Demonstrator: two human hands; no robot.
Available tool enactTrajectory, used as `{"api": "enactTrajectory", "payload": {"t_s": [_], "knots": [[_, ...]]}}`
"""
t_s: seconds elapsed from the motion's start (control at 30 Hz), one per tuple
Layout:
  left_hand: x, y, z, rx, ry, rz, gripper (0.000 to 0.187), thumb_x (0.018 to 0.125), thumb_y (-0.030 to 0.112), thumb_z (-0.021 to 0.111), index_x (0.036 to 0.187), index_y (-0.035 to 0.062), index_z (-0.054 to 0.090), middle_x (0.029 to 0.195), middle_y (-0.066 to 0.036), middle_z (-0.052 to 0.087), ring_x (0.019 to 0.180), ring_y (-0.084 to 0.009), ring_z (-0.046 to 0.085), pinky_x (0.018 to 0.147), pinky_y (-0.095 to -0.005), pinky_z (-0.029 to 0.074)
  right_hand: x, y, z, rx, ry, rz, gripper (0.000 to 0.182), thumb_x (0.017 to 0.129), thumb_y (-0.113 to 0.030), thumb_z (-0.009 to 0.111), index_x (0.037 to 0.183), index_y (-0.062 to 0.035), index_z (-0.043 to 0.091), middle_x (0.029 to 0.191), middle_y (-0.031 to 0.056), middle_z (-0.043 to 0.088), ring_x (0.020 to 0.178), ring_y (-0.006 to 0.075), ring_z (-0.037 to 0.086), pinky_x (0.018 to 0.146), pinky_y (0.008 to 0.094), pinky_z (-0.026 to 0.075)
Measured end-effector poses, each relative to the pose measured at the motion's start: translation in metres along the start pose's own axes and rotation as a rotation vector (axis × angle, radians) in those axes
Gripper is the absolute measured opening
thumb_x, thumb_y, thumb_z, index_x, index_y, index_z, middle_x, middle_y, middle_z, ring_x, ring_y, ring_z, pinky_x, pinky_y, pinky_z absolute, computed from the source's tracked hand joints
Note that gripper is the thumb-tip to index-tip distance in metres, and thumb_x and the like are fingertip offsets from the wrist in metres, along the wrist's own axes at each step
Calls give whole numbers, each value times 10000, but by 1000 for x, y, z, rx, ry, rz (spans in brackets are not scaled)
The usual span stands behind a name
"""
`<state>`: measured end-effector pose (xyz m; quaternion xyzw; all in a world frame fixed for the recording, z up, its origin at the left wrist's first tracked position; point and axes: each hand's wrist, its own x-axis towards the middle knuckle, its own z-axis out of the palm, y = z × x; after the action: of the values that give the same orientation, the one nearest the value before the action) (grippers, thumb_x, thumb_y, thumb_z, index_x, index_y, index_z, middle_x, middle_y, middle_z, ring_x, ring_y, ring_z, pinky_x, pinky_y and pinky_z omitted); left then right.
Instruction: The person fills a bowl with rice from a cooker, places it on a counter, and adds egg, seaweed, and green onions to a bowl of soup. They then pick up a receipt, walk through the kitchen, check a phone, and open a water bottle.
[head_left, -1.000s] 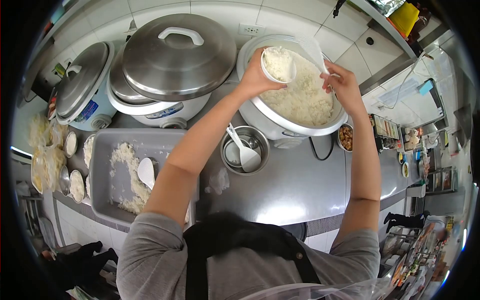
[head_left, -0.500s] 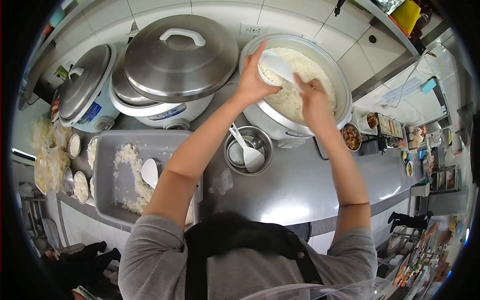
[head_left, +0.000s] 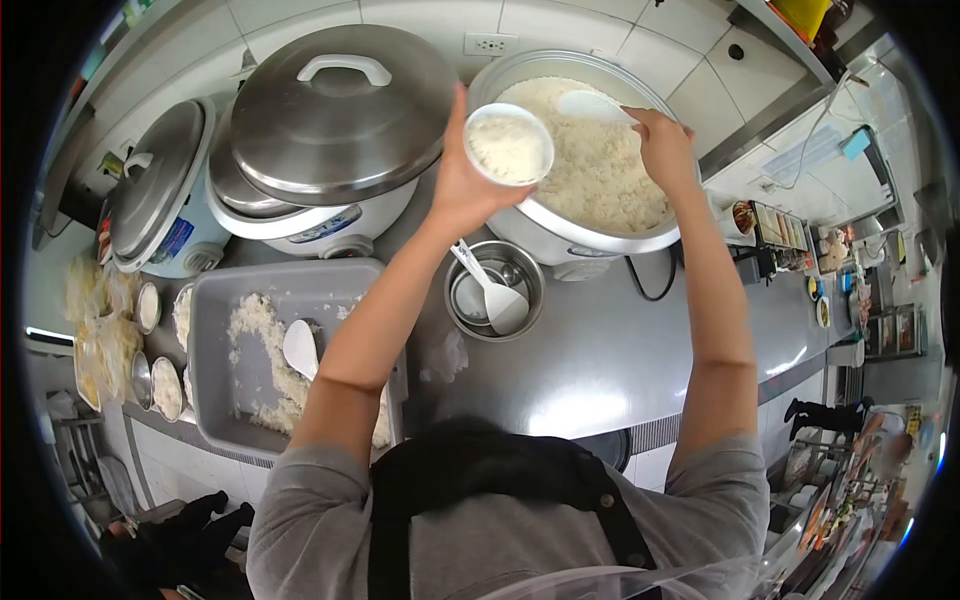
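My left hand is wrapped round a white bowl filled with rice, held over the left rim of the open rice cooker. In my right hand is the handle of a white rice paddle, whose blade rests on the rice inside that cooker. Below the cooker, a metal pot holds a second white paddle. On the left, a grey tub contains scattered rice and another white paddle.
Two lidded rice cookers stand along the wall to the left. Bowls of rice and plastic-wrapped food sit by the tub. A black cord loops on the steel counter. Other people are at the edges.
The left hand has drawn the bowl left and down, turning it upright with its rice visible. The paddle has moved away from the bowl, up and right to the cooker's far side.
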<state>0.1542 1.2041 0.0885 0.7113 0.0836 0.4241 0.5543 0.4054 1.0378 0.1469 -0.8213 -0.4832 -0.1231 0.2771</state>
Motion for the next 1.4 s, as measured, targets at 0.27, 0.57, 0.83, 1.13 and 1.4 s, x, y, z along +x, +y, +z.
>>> {"api": "enactTrajectory", "payload": {"t_s": [0.27, 0.57, 0.83, 1.13, 1.4], "knots": [[-91, 37, -11, -232, 34, -135, 1343, 582, -18, 875, 1588, 96, -7, 1289, -151, 563, 1210, -260, 588, 1036, -401, 496, 16, 49, 68, -900, -209, -71, 416, 920, -64, 525, 1308, -166, 636, 937, 45, 666, 979, 219, 633, 901, 484, 366], [-97, 25, -16, -222, 66, -187, 1351, 585, -49, 874, 1584, 113, -20, 1287, -142, 558, 1191, -259, 595, 1030, -393, 502, -21, -22, 67, -508, -332, -349, 222, 907, -118, 578, 1046, -140, 750, 862, 95, 669, 912, 232, 630, 911, 441, 322], [-99, 16, -7, -281, 139, -140, 1320, 583, -26, 887, 1579, 95, 29, 1308, -148, 542, 1209, -264, 589, 1035, -404, 504, -32, 6, 48, -64, -530, -129, 222, 910, -268, 676, 1074, -150, 770, 810, 115, 695, 850, 223, 630, 902, 420, 317], [-65, -1, -6, -247, 162, -46, 1214, 581, 38, 931, 1529, 46, 173, 1313, -145, 530, 1225, -255, 566, 1049, -386, 480, -4, 30, 14, 378, -840, 392, 314, 926, -221, 669, 1137, 7, 720, 682, -3, 569, 613, 101, 478, 587, 263, 415], [17, -3, 45, 151, 152, -7, 1041, 518, 145, 946, 1375, -9, 374, 1300, -188, 533, 1225, -323, 551, 1033, -393, 465, 3, -51, -36, 69, -375, 32, 530, 888, -9, 530, 1412, 47, 481, 1130, 172, 616, 937, 249, 642, 794, 355, 523]]}}
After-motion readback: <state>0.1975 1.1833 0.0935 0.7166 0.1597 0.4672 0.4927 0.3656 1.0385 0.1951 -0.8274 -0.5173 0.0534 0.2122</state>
